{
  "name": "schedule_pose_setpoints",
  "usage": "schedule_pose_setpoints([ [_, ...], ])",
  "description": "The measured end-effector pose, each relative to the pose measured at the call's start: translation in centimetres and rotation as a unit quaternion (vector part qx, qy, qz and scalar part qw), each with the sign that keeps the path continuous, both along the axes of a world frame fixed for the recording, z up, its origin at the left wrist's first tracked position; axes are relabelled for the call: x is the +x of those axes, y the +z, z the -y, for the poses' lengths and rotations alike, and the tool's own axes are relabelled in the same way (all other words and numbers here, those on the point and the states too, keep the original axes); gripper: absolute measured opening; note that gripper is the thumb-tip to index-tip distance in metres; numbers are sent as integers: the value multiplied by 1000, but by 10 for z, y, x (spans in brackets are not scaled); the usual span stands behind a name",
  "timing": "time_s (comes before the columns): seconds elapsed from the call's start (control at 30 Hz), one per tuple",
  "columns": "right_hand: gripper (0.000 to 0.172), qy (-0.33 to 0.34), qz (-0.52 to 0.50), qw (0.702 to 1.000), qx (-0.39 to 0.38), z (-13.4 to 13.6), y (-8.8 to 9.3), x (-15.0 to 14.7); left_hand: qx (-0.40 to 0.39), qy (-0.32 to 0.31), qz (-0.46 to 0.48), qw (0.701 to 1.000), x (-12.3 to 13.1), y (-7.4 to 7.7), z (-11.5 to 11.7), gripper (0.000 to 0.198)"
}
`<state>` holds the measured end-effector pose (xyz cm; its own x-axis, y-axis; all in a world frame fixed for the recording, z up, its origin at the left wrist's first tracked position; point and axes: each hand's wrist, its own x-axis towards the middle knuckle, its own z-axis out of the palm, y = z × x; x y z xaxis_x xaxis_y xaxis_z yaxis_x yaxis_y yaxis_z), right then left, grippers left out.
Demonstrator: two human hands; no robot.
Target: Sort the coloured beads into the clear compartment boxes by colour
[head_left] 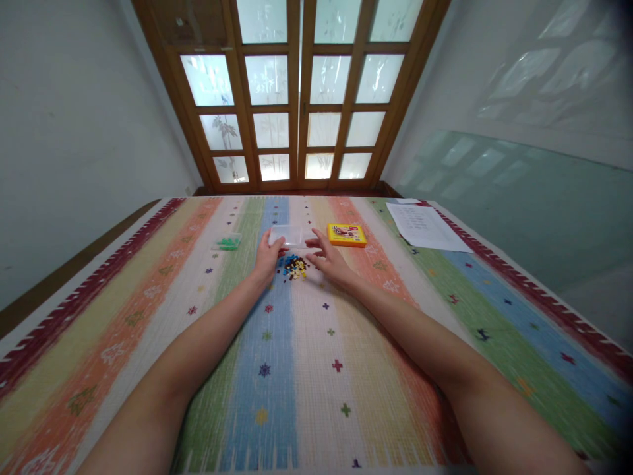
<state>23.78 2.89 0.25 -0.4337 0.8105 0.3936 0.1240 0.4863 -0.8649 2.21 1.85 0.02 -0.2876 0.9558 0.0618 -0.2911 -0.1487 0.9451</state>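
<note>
My left hand [270,254] is closed on the left edge of a clear plastic box [289,236], which is held just beyond a heap of small beads. Blue, yellow, dark brown and black pieces make up the bead pile [295,266] on the cloth between my hands. My right hand [326,257] is beside the pile and the box's right end, its fingers spread and nothing visible in them. Whether its fingertips touch the box, I cannot tell.
A small clear container with green pieces [228,243] lies to the left. Right of the box is a yellow box [347,235] with a printed lid. Printed paper sheets [425,226] lie at the far right of the striped tablecloth [267,409].
</note>
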Motion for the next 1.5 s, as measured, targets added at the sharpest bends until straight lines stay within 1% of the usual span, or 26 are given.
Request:
schedule_pose_setpoints([
  [0.03, 84, -2, 0, 1000, -4, 0, -1, 0, -8, 20, -3, 1000, -6, 1, -3, 63],
  [0.1, 81, -8, 0, 1000, -11, -1, -1, 1, -31, 59, -10, 998, -21, 3, -8, 58],
  [0.23, 72, -14, 3, 1000, -14, -3, 0, 2, -70, 125, -19, 990, -52, 6, -18, 64],
  [0.33, 70, -13, 3, 1000, -16, -4, 0, 3, -78, 179, -60, 979, -70, 1, -27, 67],
  [0.4, 70, -9, 0, 1000, -24, -5, -2, 2, -80, 197, -99, 972, -78, -6, -32, 67],
  [0.47, 69, -5, -5, 999, -34, -6, -3, 2, -82, 198, -142, 966, -84, -14, -35, 65],
  [0.53, 68, -4, -9, 999, -40, -6, -4, 1, -94, 183, -200, 958, -88, -20, -36, 64],
  [0.6, 67, -4, -10, 999, -43, -6, -4, 1, -108, 165, -287, 937, -90, -23, -35, 62],
  [0.67, 66, -2, -7, 999, -50, -5, -3, 1, -107, 168, -400, 894, -90, -22, -32, 59],
  [0.73, 66, -1, -4, 998, -56, -4, -2, 2, -95, 187, -503, 839, -88, -18, -26, 60],
  [0.8, 65, -3, -2, 998, -57, -4, -2, 2, -93, 201, -568, 792, -84, -12, -19, 65],
  [0.87, 64, -7, 0, 998, -55, -5, -2, 2, -104, 206, -603, 763, -81, -5, -13, 67],
  [0.93, 62, -9, 0, 999, -53, -5, -3, 2, -118, 209, -625, 743, -82, 1, -10, 60],
  [1.03, 60, -9, -3, 999, -51, -7, -6, 3, -120, 195, -654, 721, -94, 8, -11, 47],
  [1.13, 59, -7, -4, 998, -54, -9, -8, 4, -107, 164, -686, 700, -123, 9, -16, 44],
  [1.2, 59, -6, -4, 999, -53, -10, -10, 4, -104, 137, -701, 692, -147, 7, -19, 48],
  [1.27, 58, -5, -4, 999, -49, -10, -11, 3, -121, 89, -714, 684, -169, 2, -19, 60],
  [1.33, 58, -3, -1, 999, -49, -10, -11, 2, -140, 69, -717, 680, -184, -4, -19, 70],
  [1.43, 57, 2, 3, 999, -49, -10, -12, 2, -142, 83, -722, 672, -192, -7, -18, 74],
  [1.5, 56, 0, 2, 999, -43, -10, -12, 2, -148, 96, -724, 667, -190, -3, -18, 74],
])
